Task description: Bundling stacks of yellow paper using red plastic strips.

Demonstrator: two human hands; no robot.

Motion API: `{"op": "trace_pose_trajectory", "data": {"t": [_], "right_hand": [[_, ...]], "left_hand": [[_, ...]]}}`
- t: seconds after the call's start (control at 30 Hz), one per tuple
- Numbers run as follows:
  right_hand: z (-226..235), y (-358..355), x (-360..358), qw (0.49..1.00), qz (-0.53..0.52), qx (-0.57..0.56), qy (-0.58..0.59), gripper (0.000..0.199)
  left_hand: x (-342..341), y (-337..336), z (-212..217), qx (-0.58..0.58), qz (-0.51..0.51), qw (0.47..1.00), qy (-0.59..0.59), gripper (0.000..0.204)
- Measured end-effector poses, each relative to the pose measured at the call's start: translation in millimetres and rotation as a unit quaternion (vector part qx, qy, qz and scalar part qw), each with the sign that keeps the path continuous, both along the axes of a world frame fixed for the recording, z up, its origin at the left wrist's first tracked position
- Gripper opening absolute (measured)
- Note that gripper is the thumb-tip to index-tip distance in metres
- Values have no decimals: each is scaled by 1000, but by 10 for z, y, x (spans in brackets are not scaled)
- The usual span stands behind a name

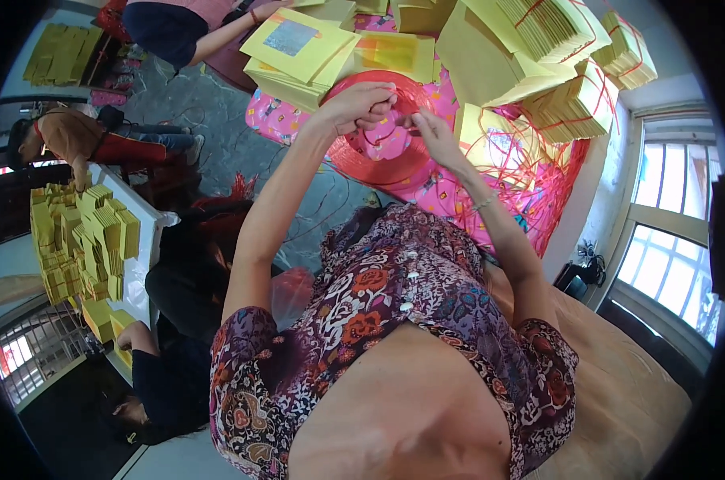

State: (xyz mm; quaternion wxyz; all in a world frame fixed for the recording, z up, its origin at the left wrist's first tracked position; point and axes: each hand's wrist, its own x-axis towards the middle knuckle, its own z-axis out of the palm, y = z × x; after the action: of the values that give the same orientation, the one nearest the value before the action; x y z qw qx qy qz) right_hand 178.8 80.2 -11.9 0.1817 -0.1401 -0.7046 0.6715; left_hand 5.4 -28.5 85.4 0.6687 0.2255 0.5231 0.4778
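My left hand (361,104) and my right hand (433,132) are raised over a big red spool of thin plastic string (370,156). Both pinch a strand of red string (400,120) stretched between them, fingers closed on it. The spool lies on a pink patterned cloth (278,120). Loose red string (530,180) is heaped just right of my right hand, over a yellow paper bundle (490,132).
Stacks of yellow paper (298,56) lie beyond the spool, with tied bundles (574,100) at the far right. Another person's arm (226,32) reaches in at the top. At left, a white table (142,232) holds small yellow stacks (78,240), with people beside it. A window (666,240) is on the right.
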Motion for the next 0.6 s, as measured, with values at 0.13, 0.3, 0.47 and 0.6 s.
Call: {"op": "trace_pose_trajectory", "data": {"t": [0.13, 0.3, 0.47, 0.6], "right_hand": [[-129, -250, -165, 997, 12, -72, 25, 32], [78, -340, -77, 975, 104, -194, 34, 30], [336, -205, 91, 945, 196, -263, 15, 33], [480, -71, 246, 931, 204, -279, -118, 34]], "left_hand": [[108, 76, 118, -2, 31, 999, -40, 18], [91, 48, 245, -2, 21, 1000, -16, 17], [-18, -40, 326, -5, -23, 1000, 19, 15], [-81, -100, 309, -24, -78, 991, 103, 17]]}}
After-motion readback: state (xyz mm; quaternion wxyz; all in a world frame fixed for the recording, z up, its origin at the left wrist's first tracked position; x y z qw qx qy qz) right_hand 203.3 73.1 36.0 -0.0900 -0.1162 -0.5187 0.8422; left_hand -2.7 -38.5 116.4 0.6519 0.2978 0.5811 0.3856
